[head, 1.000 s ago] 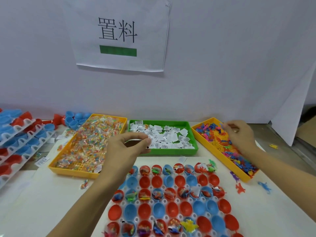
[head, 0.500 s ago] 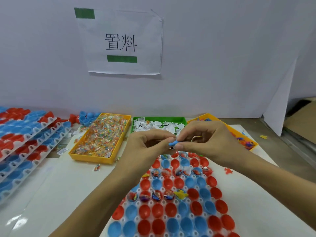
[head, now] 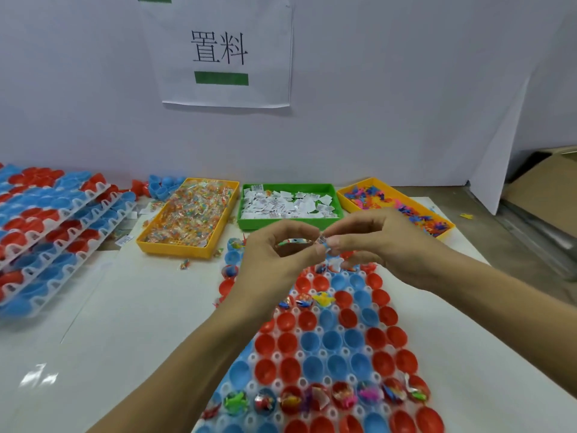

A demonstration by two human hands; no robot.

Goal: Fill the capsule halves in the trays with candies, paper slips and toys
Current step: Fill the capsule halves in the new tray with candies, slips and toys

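- Stacked trays [head: 56, 232] of red and blue halves lie at the left edge of the frame, apart from the work
- The candy tray [head: 162, 245], yellow, sits left of centre on the surface [head: 125, 307]; the green slip tray [head: 249, 225] is beside it, and the toy tray [head: 443, 231], also yellow, lies to the right
- The left hand [head: 274, 257] is raised above the far end of the capsule tray [head: 324, 348], wrist bent, fingers [head: 299, 229] arched and narrowed onto a wrapped candy [head: 293, 242]
- The right hand [head: 384, 242] meets it at centre frame, thumb and forefinger pinching a small blue toy [head: 324, 245] together with what looks like a paper slip; I cannot tell exactly
- Judgement: the items are being gathered into one set; best to keep both pinches tight over the tray, so a dropped piece lands in a cup
- Next should come an empty half in the middle rows; the nearest filled row sits low in the frame, and some far cups also hold items
- Lower the set right into the cup before letting go, since light slips can flutter out
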